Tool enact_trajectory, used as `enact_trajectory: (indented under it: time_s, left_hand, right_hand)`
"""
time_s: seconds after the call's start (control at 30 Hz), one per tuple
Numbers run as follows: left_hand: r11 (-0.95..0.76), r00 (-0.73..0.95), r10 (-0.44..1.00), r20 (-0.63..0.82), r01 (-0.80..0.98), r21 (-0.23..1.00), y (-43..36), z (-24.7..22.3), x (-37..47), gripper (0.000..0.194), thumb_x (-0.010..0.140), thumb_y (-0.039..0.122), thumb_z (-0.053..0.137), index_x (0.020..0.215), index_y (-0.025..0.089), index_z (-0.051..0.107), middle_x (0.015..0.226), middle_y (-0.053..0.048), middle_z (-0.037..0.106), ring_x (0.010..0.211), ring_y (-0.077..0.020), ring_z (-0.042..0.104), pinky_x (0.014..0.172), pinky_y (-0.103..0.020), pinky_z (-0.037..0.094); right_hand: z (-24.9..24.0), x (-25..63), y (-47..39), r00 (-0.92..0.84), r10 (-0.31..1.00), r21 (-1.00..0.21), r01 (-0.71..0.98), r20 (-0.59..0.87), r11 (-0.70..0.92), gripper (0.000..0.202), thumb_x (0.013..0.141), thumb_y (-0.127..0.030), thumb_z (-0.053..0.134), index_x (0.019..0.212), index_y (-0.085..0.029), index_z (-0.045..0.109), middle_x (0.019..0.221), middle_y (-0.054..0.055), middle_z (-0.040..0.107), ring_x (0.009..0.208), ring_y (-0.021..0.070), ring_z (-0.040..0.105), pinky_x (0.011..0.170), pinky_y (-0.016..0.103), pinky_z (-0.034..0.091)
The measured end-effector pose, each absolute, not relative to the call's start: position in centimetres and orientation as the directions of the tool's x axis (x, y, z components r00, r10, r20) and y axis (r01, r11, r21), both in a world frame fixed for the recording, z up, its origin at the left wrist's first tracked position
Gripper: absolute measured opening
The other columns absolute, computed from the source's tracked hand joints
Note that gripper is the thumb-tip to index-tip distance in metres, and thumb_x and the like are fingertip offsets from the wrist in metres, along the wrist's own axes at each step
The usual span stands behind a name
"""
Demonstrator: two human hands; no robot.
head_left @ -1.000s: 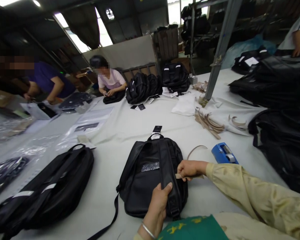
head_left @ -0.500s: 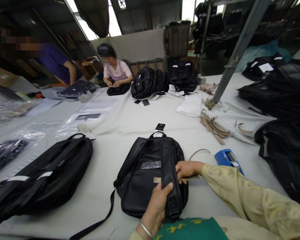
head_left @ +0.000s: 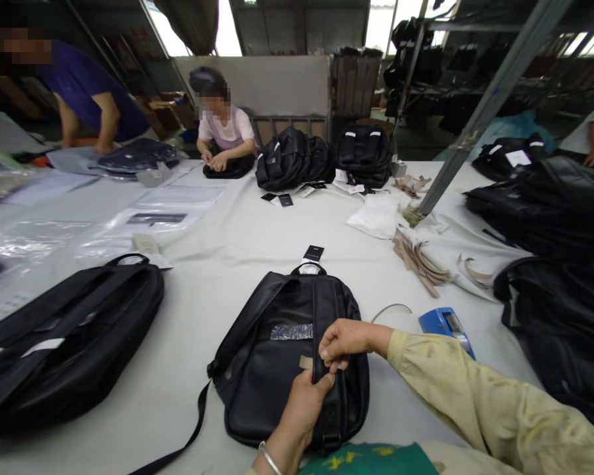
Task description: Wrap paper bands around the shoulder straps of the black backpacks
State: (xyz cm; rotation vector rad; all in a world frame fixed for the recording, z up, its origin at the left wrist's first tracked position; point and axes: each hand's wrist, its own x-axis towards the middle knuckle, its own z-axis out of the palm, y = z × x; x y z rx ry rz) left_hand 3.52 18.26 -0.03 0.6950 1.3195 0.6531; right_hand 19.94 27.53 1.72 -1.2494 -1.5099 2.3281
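Observation:
A black backpack (head_left: 267, 402) lies strap side up on the table in front of me, with a black hang tag (head_left: 313, 253) by its top handle. My left hand (head_left: 299, 406) grips the right shoulder strap (head_left: 321, 303) low down, thumb on top. Close above that thumb, my right hand (head_left: 344, 343) pinches over the same strap, with a small pale bit showing under its fingers. One end of a beige strip (head_left: 305, 362) sticks out at the strap's left side; its other end is hidden by my hands. A clear film patch (head_left: 292, 332) covers part of the back panel.
Another black backpack (head_left: 79, 336) lies left. At right are a blue tape dispenser (head_left: 445, 326), beige strips (head_left: 418, 260), a metal post (head_left: 455, 152) and piled black bags (head_left: 564, 303). Across the table, a person (head_left: 225, 132) handles a bag; a purple-sleeved person (head_left: 89, 99) bends over another.
My right hand has moved left, from beside the strap to on top of it, bringing the beige strip's right end out of sight. My left hand keeps its grip on the strap.

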Motion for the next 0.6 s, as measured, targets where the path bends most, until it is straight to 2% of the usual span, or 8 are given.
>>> enact_trajectory:
  time_s: [0.1,0.17,0.27,0.37,0.43,0.5,0.6]
  left_hand:
    - [0.547,0.198,0.824,-0.53,-0.037,0.836,18.3,0.3,2.7,0.045,0.072,0.048,0.074,0.098,0.011,0.072,0.096,-0.01,0.074,0.092,-0.025,0.066,0.082,-0.029,0.048]
    - [0.514,0.189,0.841,-0.506,0.011,0.858,18.5,0.4,2.5,0.048,0.076,0.055,0.067,0.093,0.011,0.072,0.092,-0.009,0.073,0.09,-0.0239,0.064,0.08,-0.028,0.046]
    - [0.485,0.079,0.863,-0.5,0.149,0.862,18.8,0.0,2.5,0.052,0.078,0.06,0.06,0.082,0.01,0.072,0.077,-0.006,0.07,0.075,-0.0208,0.059,0.07,-0.026,0.043]
    - [0.465,0.013,0.879,-0.477,0.203,0.862,19.0,-0.7,2.7,0.052,0.077,0.061,0.06,0.077,0.01,0.071,0.07,-0.005,0.068,0.071,-0.0203,0.057,0.067,-0.027,0.041]
    - [0.477,0.016,0.873,-0.487,0.173,0.862,19.0,-1.0,2.9,0.052,0.076,0.06,0.061,0.077,0.01,0.071,0.072,-0.006,0.068,0.072,-0.0216,0.058,0.068,-0.028,0.041]
    - [0.506,0.023,0.859,-0.512,0.123,0.854,19.1,-0.9,3.0,0.051,0.075,0.06,0.062,0.076,0.009,0.07,0.074,-0.008,0.069,0.073,-0.0236,0.06,0.07,-0.03,0.043]
    - [0.535,0.001,0.843,-0.538,0.101,0.839,19.3,-0.3,3.1,0.046,0.074,0.056,0.063,0.072,0.011,0.069,0.073,-0.01,0.07,0.075,-0.0263,0.062,0.072,-0.033,0.045]
  right_hand:
    - [1.6,20.0,27.6,-0.696,0.475,-0.818,0.294,-0.538,-0.495,0.045,0.08,-0.055,0.064,0.094,-0.013,0.061,0.075,0.004,0.069,0.06,0.0105,0.066,0.054,0.017,0.049]
    - [1.5,20.0,27.5,-0.705,0.476,-0.818,0.266,-0.526,-0.51,0.051,0.085,-0.06,0.055,0.106,-0.014,0.057,0.075,0.004,0.069,0.062,0.0117,0.067,0.054,0.018,0.049]
    - [1.3,19.8,27.2,-0.708,0.484,-0.829,0.268,-0.515,-0.49,0.051,0.091,-0.053,0.05,0.124,-0.014,0.048,0.076,0.004,0.069,0.064,0.0124,0.067,0.056,0.019,0.05]
    - [1.6,19.5,27.2,-0.687,0.475,-0.83,0.386,-0.55,-0.403,0.048,0.092,-0.032,0.052,0.134,-0.012,0.042,0.076,0.004,0.068,0.064,0.0131,0.067,0.06,0.022,0.051]
    - [2.3,19.4,27.5,-0.691,0.479,-0.839,0.488,-0.541,-0.241,0.044,0.088,-0.021,0.051,0.131,-0.012,0.048,0.076,0.004,0.069,0.064,0.0142,0.067,0.062,0.024,0.052]
    - [3.2,19.3,28.1,-0.721,0.536,-0.83,0.554,-0.439,0.066,0.036,0.084,-0.016,0.052,0.12,-0.014,0.06,0.08,0.005,0.07,0.071,0.0164,0.068,0.067,0.025,0.051]
    - [4.7,18.5,29.3,-0.774,0.609,-0.652,0.553,-0.172,0.518,0.028,0.081,-0.017,0.059,0.108,-0.016,0.068,0.095,0.009,0.071,0.09,0.0209,0.067,0.079,0.028,0.048]
